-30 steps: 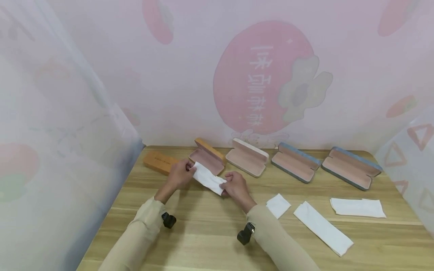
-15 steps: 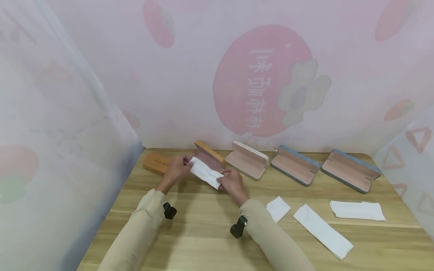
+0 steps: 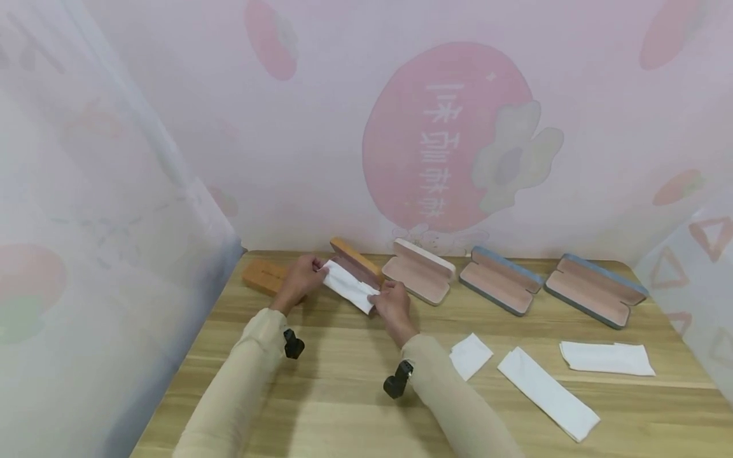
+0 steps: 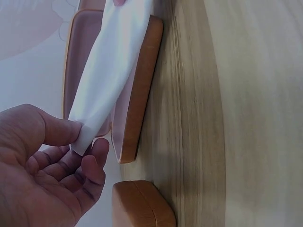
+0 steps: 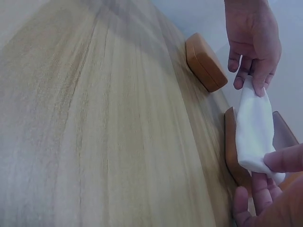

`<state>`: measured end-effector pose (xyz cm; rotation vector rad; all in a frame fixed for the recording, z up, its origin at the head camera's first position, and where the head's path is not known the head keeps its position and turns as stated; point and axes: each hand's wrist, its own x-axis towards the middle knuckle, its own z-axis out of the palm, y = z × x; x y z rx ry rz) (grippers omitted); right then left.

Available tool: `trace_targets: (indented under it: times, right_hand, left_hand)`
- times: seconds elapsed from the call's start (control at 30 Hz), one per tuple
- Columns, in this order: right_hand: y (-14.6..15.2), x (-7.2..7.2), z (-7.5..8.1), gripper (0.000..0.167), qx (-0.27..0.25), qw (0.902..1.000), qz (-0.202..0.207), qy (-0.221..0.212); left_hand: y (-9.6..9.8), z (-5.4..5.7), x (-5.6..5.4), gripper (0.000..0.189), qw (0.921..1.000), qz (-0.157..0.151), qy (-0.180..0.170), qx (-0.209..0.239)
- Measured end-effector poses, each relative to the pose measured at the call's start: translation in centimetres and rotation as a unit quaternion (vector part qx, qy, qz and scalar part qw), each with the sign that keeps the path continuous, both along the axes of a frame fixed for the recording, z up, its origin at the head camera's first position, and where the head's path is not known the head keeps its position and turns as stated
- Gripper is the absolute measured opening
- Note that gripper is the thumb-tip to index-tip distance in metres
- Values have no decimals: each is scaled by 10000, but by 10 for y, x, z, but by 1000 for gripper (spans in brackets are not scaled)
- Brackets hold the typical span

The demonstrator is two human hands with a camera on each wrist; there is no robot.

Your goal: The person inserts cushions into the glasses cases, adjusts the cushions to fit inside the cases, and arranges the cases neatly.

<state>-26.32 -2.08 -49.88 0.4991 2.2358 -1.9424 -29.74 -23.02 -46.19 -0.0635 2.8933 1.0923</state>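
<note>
A folded white cloth [image 3: 349, 286] is stretched between my two hands, over an orange-brown glasses case [image 3: 357, 257] whose lid stands up. My left hand [image 3: 302, 278] pinches the cloth's left end between thumb and fingers, as the left wrist view shows with the cloth [image 4: 111, 71] slanting across the pink-lined case [image 4: 139, 104]. The other end is pinched by my right hand [image 3: 392, 305], thumb on top and fingers beneath in the right wrist view. Most of the case's lower half is hidden behind the cloth.
A closed orange case [image 3: 265, 275] lies at the left. To the right stand a white case [image 3: 418, 273] and two blue ones [image 3: 498, 280], lids raised. Three folded white cloths [image 3: 548, 393] lie at the right front. A patterned wall [image 3: 321, 159] borders the table's back.
Both hands have carried the cloth a little away from me, up over the orange-brown case. The right hand has also shifted slightly left.
</note>
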Motion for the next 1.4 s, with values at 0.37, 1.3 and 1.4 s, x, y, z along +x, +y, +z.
trace_targets:
  times: [0.37, 1.3, 1.4]
  right_hand:
    - [-2, -3, -2, 70, 10, 9998, -127, 122]
    - [6, 1, 1, 78, -324, 9979, -497, 256]
    - [7, 4, 4, 76, -403, 9982, -378, 253]
  left_hand:
    - [-1, -7, -9, 21, 9995, 161, -169, 201]
    - [19, -20, -22, 18, 9994, 151, -46, 310]
    - [20, -18, -19, 17, 9994, 139, -94, 312]
